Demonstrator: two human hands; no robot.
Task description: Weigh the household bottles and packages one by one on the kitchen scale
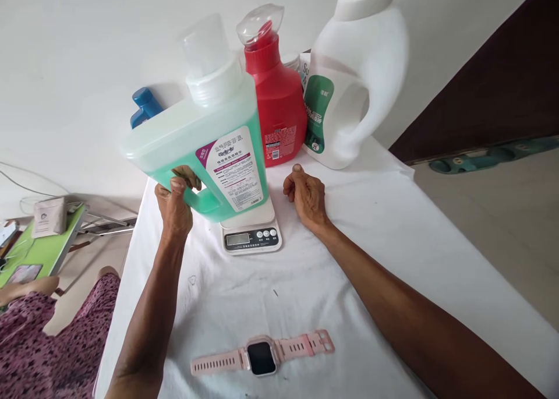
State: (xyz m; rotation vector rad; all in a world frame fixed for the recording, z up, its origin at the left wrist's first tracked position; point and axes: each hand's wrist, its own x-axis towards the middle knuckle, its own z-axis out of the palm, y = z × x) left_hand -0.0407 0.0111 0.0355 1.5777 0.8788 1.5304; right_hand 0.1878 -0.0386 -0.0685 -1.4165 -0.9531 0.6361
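Left hand (174,204): fingers clamped on the handle of the green detergent jug (205,142), tilted over the kitchen scale (252,231) at the worktop (384,236) centre. Right hand (305,195): fingers curled together, empty, resting just right of the scale. Red bottle (277,108) and white jug (353,84) stand far right.
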